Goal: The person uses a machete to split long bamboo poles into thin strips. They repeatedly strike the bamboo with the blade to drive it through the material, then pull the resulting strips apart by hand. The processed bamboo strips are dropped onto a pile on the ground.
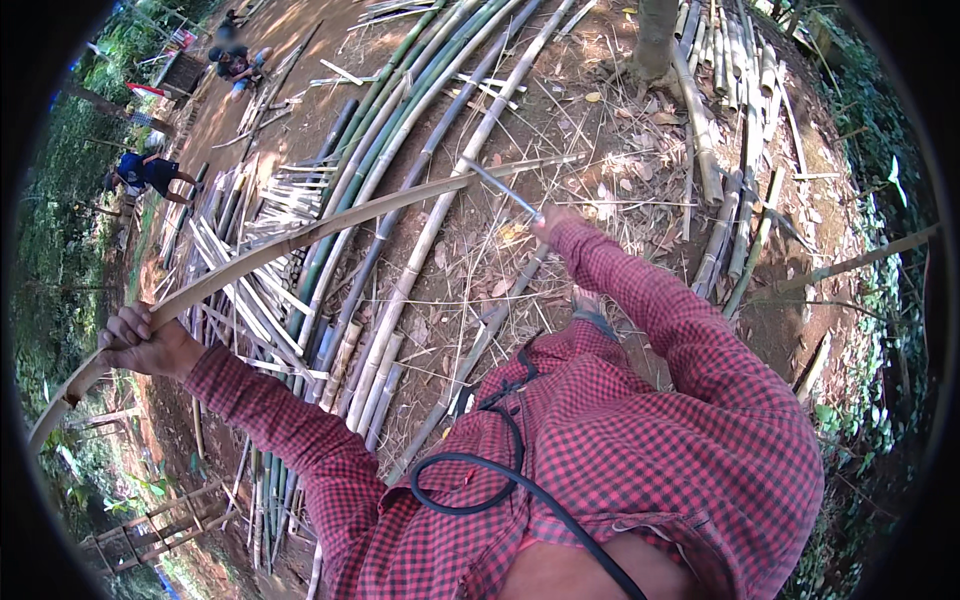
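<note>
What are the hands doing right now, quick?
Left hand: closed, holding a long, flat, pale-brown bamboo strip.
Right hand: closed, holding a long, narrow, grey metal-bladed knife.

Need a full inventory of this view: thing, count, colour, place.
Bamboo strip: 1, tan, held in left hand, slanting to upper centre
Knife: 1, silvery, in right hand
Bamboo poles: many, green and pale, centre-left
Cut bamboo pieces: many, pale, left
Bamboo pile: 1, pale, upper right
Tree trunk: 1, grey-brown, upper right
Dry leaves: many, brown, on ground
Foliage: uncountable, green, both sides
Other people: at least 2, dark clothing, upper left
Cable: 1, black, over shirt
Checked shirt: 1, red-black, lower centre
Left hand: 1, bare, left
Right hand: 1, bare, centre
</note>
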### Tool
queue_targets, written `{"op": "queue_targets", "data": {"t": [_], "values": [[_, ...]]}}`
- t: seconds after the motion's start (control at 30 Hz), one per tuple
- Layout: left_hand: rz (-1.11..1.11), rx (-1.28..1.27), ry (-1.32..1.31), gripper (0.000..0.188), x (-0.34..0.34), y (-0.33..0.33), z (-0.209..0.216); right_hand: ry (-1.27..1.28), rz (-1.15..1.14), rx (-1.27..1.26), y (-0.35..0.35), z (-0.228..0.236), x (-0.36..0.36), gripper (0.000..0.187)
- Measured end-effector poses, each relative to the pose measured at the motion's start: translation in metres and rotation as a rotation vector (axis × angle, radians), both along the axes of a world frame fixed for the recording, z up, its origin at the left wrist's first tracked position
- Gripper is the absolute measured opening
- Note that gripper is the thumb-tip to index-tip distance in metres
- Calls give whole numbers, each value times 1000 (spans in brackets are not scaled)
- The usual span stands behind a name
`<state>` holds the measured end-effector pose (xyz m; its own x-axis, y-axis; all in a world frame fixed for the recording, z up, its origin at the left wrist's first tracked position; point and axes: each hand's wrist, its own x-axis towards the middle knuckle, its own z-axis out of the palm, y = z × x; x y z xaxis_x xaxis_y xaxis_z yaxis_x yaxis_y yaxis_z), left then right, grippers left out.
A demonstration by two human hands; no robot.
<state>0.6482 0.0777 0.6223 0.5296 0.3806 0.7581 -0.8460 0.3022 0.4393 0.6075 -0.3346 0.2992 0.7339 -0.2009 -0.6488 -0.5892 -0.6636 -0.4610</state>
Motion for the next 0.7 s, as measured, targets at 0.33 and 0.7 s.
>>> {"op": "queue_targets", "data": {"t": [0.33,0.7], "values": [[-429,136,-102,30,16,-13,42,-547,556,53,4,110,6,32],[-171,142,-22,32,31,-26,53,15,5,-133,-177,-152,37,45]]}}
